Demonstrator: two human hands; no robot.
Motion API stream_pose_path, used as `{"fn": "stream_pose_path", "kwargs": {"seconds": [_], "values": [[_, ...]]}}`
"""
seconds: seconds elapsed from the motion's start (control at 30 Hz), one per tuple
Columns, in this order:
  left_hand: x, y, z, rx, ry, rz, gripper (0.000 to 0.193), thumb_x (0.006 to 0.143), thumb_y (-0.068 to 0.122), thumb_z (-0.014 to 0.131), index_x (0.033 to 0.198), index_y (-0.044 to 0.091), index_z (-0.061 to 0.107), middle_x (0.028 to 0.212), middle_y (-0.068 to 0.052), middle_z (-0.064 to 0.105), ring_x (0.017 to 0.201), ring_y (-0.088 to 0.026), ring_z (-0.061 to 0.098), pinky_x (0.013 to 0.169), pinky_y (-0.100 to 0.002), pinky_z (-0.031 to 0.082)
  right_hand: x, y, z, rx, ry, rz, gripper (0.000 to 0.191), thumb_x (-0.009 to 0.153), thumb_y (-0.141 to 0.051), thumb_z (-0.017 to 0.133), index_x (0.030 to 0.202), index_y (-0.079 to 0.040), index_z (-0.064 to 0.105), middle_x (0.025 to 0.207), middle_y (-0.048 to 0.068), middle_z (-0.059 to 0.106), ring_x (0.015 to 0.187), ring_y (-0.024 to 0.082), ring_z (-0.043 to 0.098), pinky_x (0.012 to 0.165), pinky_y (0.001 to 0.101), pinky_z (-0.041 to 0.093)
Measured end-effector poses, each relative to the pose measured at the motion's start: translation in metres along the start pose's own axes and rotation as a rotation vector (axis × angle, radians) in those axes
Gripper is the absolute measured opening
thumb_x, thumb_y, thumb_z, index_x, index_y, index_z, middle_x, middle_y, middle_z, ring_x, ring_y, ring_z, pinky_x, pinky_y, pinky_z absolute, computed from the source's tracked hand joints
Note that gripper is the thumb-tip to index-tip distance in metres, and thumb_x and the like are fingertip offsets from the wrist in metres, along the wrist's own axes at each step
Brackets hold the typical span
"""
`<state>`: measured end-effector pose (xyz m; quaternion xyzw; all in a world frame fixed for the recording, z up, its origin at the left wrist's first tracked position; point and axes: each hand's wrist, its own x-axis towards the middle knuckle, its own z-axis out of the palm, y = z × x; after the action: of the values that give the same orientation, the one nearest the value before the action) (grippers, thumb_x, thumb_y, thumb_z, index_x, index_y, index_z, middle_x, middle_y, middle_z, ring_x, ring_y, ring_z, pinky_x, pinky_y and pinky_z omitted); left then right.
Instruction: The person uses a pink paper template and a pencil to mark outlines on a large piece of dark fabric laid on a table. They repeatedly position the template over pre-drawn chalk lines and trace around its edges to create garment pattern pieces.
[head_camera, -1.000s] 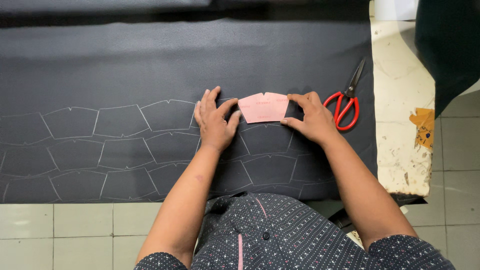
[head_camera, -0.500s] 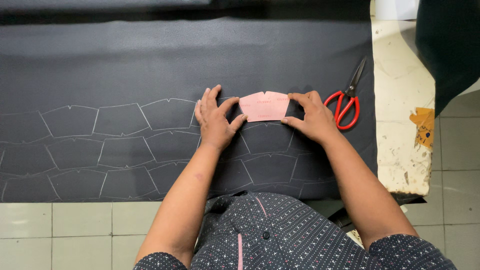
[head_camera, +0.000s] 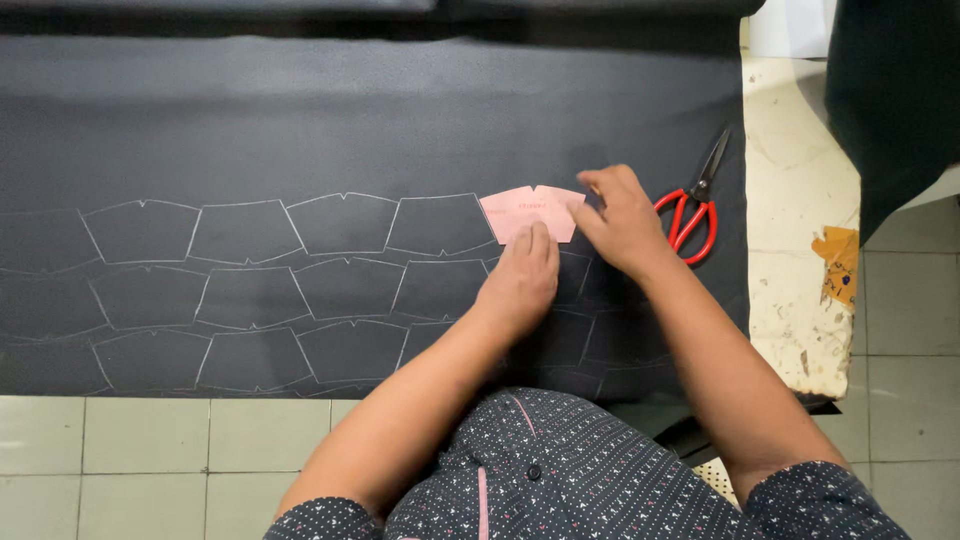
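Observation:
A small pink paper template (head_camera: 528, 208) lies flat on black fabric (head_camera: 400, 120) marked with rows of chalk outlines of the same shape. My left hand (head_camera: 522, 278) lies palm down just below the template, its fingertips pressing on the lower edge. My right hand (head_camera: 622, 222) rests at the template's right edge with its fingers curled together. Whether they pinch something small is hidden. Red-handled scissors (head_camera: 692, 212) lie on the fabric just right of my right hand.
The fabric covers a worn white table (head_camera: 800, 300), whose bare strip shows at the right with an orange patch (head_camera: 838, 262). Dark cloth (head_camera: 890, 100) hangs at the far right. Pale tiled floor (head_camera: 150, 450) runs along the near side.
My left hand has moved from the template's left side to just below it. My right hand has curled its fingers at the template's right edge. The template has stayed in place.

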<state>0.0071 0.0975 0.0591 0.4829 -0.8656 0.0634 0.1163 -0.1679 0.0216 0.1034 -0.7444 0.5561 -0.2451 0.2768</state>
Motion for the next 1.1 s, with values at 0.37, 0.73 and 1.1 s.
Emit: {"fn": "stream_pose_path", "kwargs": {"seconds": [0.37, 0.73, 1.1], "values": [[0.004, 0.007, 0.002, -0.246, -0.395, -0.041, 0.053, 0.097, 0.034, 0.058, 0.13, -0.007, 0.061, 0.136, -0.024, 0.059, 0.132, -0.038, 0.05, 0.116, -0.049, 0.036, 0.033, -0.086, 0.022, -0.107, -0.48, -0.098, 0.025, 0.099, -0.028, 0.061, 0.103, -0.005, 0.07, 0.098, 0.013, 0.073, 0.091, 0.031, 0.071, 0.082, 0.0407, 0.054], [0.005, 0.009, 0.001, -0.245, -0.314, -0.025, 0.06, 0.09, 0.04, 0.065, 0.127, -0.007, 0.059, 0.13, -0.025, 0.059, 0.127, -0.04, 0.051, 0.11, -0.049, 0.035, 0.034, -0.082, 0.03, -0.259, -0.512, -0.165, 0.023, 0.096, -0.029, 0.065, 0.098, -0.007, 0.072, 0.093, 0.013, 0.075, 0.087, 0.033, 0.072, 0.079, 0.0434, 0.055], [0.008, 0.004, -0.011, -0.326, -0.216, -0.097, 0.062, 0.083, 0.034, 0.074, 0.126, -0.008, 0.057, 0.134, -0.024, 0.054, 0.133, -0.039, 0.044, 0.115, -0.046, 0.034, 0.062, -0.074, 0.043, -0.165, -0.273, -0.334, 0.022, 0.098, -0.026, 0.066, 0.102, -0.006, 0.073, 0.099, 0.013, 0.075, 0.089, 0.035, 0.071, 0.078, 0.0429, 0.056]]}}
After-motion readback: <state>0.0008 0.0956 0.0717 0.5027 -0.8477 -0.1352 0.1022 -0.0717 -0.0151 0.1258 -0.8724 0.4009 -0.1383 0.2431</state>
